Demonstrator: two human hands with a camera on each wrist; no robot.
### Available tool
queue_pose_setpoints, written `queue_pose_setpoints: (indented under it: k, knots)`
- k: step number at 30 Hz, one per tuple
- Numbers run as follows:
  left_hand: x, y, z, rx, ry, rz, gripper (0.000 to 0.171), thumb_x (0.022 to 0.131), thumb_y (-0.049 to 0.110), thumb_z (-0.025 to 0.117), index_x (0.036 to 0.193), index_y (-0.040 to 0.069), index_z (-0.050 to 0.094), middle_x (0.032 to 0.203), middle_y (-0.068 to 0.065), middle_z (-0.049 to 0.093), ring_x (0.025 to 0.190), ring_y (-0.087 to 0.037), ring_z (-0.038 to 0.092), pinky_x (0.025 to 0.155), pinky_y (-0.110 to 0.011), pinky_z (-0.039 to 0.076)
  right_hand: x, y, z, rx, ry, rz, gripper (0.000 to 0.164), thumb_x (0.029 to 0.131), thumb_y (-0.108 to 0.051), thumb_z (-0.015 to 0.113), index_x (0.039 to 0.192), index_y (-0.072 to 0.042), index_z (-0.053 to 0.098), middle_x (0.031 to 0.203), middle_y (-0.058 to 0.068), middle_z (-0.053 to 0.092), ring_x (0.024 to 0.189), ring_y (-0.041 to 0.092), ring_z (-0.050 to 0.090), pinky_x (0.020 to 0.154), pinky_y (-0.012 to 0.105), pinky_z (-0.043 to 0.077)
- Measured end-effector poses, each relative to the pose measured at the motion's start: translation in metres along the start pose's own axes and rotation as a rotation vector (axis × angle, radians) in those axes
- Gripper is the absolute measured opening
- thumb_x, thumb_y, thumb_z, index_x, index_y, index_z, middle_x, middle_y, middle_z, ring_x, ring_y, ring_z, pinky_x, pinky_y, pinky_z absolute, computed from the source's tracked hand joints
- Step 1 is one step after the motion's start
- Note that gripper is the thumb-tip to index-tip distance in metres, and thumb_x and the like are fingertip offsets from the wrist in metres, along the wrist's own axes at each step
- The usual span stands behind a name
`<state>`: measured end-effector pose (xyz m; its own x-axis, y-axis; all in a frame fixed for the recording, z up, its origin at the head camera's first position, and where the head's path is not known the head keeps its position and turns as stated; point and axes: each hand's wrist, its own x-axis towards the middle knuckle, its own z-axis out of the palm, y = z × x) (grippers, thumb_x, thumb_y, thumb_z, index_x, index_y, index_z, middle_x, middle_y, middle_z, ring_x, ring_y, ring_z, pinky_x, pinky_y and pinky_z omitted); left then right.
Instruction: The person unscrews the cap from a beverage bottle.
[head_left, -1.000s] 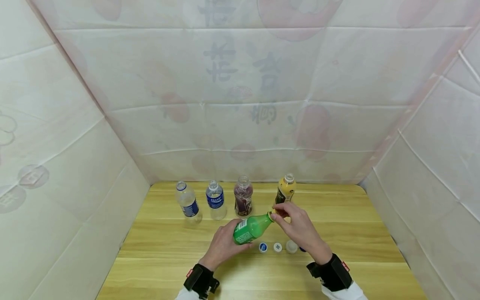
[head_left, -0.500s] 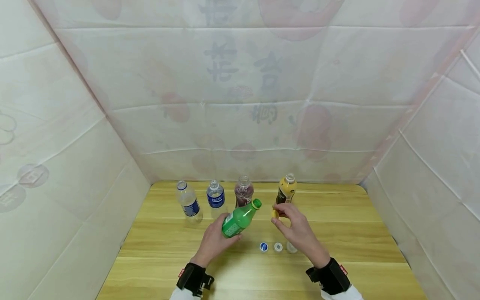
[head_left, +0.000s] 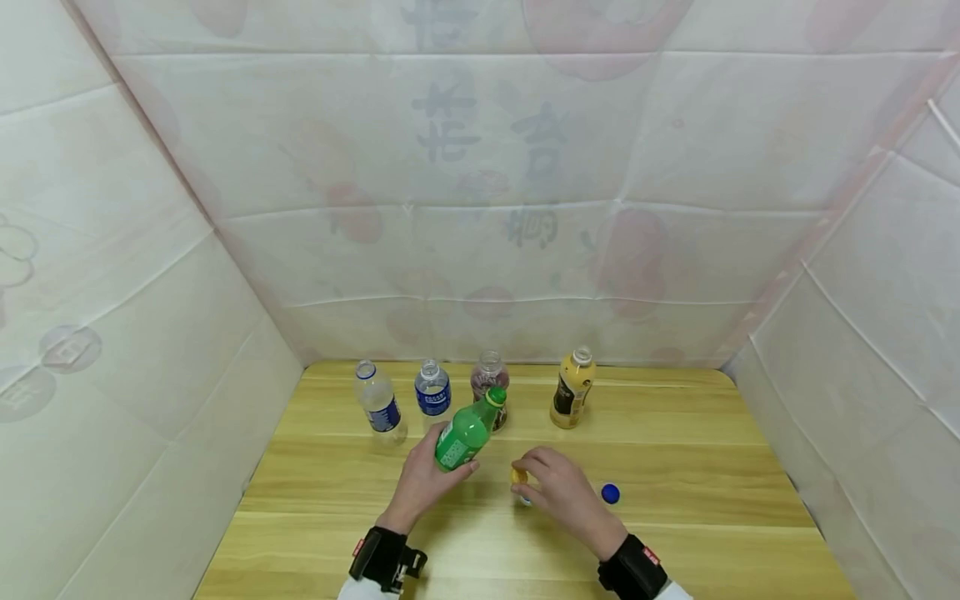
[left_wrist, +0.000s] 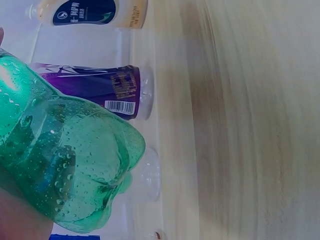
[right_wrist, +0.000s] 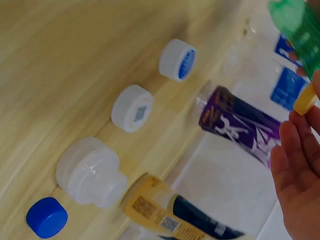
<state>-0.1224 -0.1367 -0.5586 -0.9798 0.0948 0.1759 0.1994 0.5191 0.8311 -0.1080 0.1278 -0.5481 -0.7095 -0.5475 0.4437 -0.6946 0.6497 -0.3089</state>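
Note:
In the head view my left hand (head_left: 418, 485) grips a green plastic bottle (head_left: 463, 436), tilted with its neck up and to the right. Water drops cling to the bottle in the left wrist view. My right hand (head_left: 564, 497) pinches a small yellow bottle cap (right_wrist: 304, 100) between thumb and fingers, above the row of caps. Below that hand, the right wrist view has a white cap with a blue top (right_wrist: 178, 60), a white cap with a grey print (right_wrist: 132, 108), a clear cap (right_wrist: 90, 170) and a blue cap (right_wrist: 47, 217).
Along the table's back edge stand two clear bottles with blue labels, one at far left (head_left: 380, 404) and one beside it (head_left: 432, 392). A purple-labelled bottle (head_left: 488, 373), partly behind the green one, and a yellow bottle (head_left: 573, 389) stand farther right. Cloth walls (head_left: 480, 250) enclose the wooden table (head_left: 690, 467).
The yellow cap has come off the green bottle's neck. My right hand has carried it down and left toward the caps; my left hand has drawn the bottle left.

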Motion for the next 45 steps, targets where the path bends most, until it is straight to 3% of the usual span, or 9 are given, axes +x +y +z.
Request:
queue_pose_setpoints:
  k: [4, 10, 17, 30, 38, 45]
  knots:
    - [-0.001, 0.0, 0.0, 0.0, 0.01, -0.006, 0.076, 0.079, 0.04, 0.089, 0.139, 0.007, 0.055, 0.115, -0.009, 0.069, 0.098, -0.023, 0.065, 0.082, -0.043, 0.055, 0.0, -0.003, 0.014, -0.129, -0.03, -0.072, 0.031, 0.081, -0.031, 0.09, 0.104, -0.014, 0.077, 0.101, -0.001, 0.07, 0.092, 0.016, 0.066, 0.079, 0.033, 0.057]
    - [-0.002, 0.001, -0.001, 0.002, 0.014, 0.003, 0.076, 0.08, 0.04, 0.089, 0.139, 0.006, 0.055, 0.112, -0.009, 0.069, 0.095, -0.022, 0.065, 0.078, -0.041, 0.055, -0.001, -0.007, 0.028, -0.194, -0.103, -0.1, 0.03, 0.084, -0.037, 0.086, 0.104, -0.015, 0.078, 0.101, -0.002, 0.07, 0.093, 0.016, 0.066, 0.083, 0.035, 0.057]
    - [-0.002, 0.001, -0.001, -0.005, 0.007, -0.015, 0.076, 0.08, 0.04, 0.089, 0.139, 0.006, 0.055, 0.114, -0.009, 0.068, 0.097, -0.022, 0.064, 0.08, -0.042, 0.054, 0.001, -0.012, 0.04, -0.215, -0.104, -0.125, 0.026, 0.085, -0.034, 0.086, 0.101, -0.016, 0.077, 0.102, -0.001, 0.07, 0.097, 0.018, 0.065, 0.088, 0.038, 0.056]
    - [-0.003, 0.0, -0.001, -0.037, -0.05, -0.027, 0.078, 0.08, 0.041, 0.088, 0.141, 0.006, 0.053, 0.115, -0.008, 0.067, 0.099, -0.022, 0.064, 0.082, -0.043, 0.054, 0.001, -0.007, 0.068, -0.285, -0.128, -0.131, 0.013, 0.083, -0.025, 0.084, 0.09, -0.017, 0.077, 0.09, -0.003, 0.07, 0.089, 0.016, 0.063, 0.089, 0.036, 0.055]
    - [-0.003, 0.0, 0.0, -0.049, -0.054, -0.029, 0.079, 0.08, 0.041, 0.088, 0.142, 0.006, 0.052, 0.114, -0.007, 0.067, 0.099, -0.021, 0.063, 0.082, -0.042, 0.054, 0.001, -0.004, 0.074, -0.292, -0.19, -0.113, 0.012, 0.082, -0.025, 0.084, 0.085, -0.02, 0.074, 0.085, -0.005, 0.067, 0.083, 0.013, 0.061, 0.082, 0.032, 0.054]
    - [-0.005, 0.0, 0.002, -0.064, -0.061, -0.036, 0.077, 0.08, 0.039, 0.088, 0.141, 0.007, 0.052, 0.115, -0.008, 0.067, 0.099, -0.021, 0.063, 0.083, -0.042, 0.054, 0.005, -0.002, 0.074, -0.231, -0.264, -0.099, 0.012, 0.082, -0.022, 0.084, 0.087, -0.018, 0.074, 0.085, -0.005, 0.064, 0.08, 0.011, 0.057, 0.078, 0.029, 0.052]
